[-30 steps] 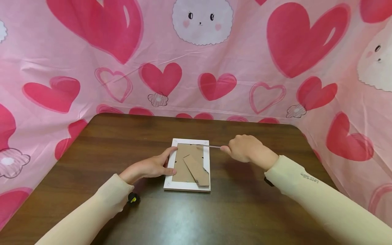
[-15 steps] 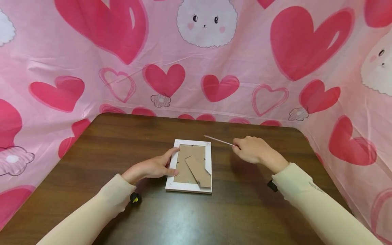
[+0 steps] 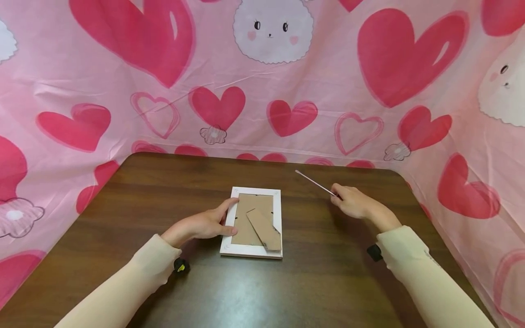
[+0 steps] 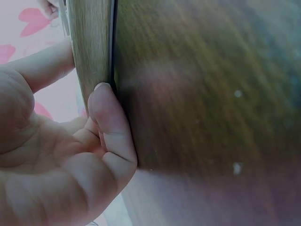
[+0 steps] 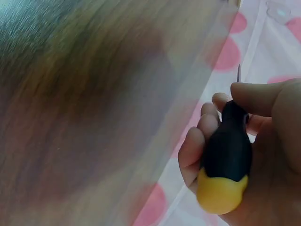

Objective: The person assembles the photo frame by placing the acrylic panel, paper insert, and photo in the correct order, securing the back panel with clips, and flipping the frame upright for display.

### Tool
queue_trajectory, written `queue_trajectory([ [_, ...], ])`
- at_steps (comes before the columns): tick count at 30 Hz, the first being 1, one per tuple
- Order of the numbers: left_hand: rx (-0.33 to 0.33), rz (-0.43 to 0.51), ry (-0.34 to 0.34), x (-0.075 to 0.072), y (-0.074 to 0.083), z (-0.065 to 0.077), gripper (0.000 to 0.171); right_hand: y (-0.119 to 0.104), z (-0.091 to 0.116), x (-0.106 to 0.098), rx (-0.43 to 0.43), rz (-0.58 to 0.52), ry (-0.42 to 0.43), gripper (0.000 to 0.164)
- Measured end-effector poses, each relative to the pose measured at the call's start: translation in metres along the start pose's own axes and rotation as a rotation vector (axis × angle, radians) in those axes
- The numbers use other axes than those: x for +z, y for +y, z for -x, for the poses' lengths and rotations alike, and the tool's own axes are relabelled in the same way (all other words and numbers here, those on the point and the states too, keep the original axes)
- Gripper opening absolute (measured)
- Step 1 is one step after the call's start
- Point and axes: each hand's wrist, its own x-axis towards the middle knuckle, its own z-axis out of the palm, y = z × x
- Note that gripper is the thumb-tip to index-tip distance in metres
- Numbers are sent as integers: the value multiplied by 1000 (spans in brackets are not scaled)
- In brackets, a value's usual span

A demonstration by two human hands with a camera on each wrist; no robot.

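Note:
A white picture frame (image 3: 250, 250) lies face down on the table, its brown backing board (image 3: 256, 200) and slanted cardboard stand (image 3: 264, 230) facing up. Small dark tabs show along the board's edges. My left hand (image 3: 201, 224) grips the frame's left side, thumb and index finger on the top border; in the left wrist view curled fingers press against the frame's wooden edge (image 4: 91, 56). Off to the right, my right hand (image 3: 354, 202) holds a screwdriver (image 5: 226, 155) by its black and yellow handle. The thin shaft (image 3: 315, 183) points up and left, apart from the frame.
The dark brown wooden table (image 3: 197, 177) has a rounded far edge. Behind it and along both sides hangs a pink cloth (image 3: 328, 86) with hearts and faces. Small black devices (image 3: 181, 267) sit at both wrists.
My right hand has moved right with the screwdriver, drawing its tip off the top of the backing board and away from the frame. The left hand keeps its hold on the frame.

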Motion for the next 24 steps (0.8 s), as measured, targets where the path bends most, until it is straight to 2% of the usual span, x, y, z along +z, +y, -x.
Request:
queue_trajectory([
  [7, -4, 16, -5, 0, 0, 2, 97, 17, 2, 2, 29, 25, -12, 7],
  [11, -9, 12, -3, 1, 1, 2, 98, 26, 2, 2, 13, 31, -16, 7],
  [15, -14, 13, 2, 1, 0, 2, 98, 35, 2, 2, 8, 57, 15, 8],
  [24, 0, 17, 5, 2, 0, 1, 97, 51, 4, 2, 66, 88, 56, 14],
])
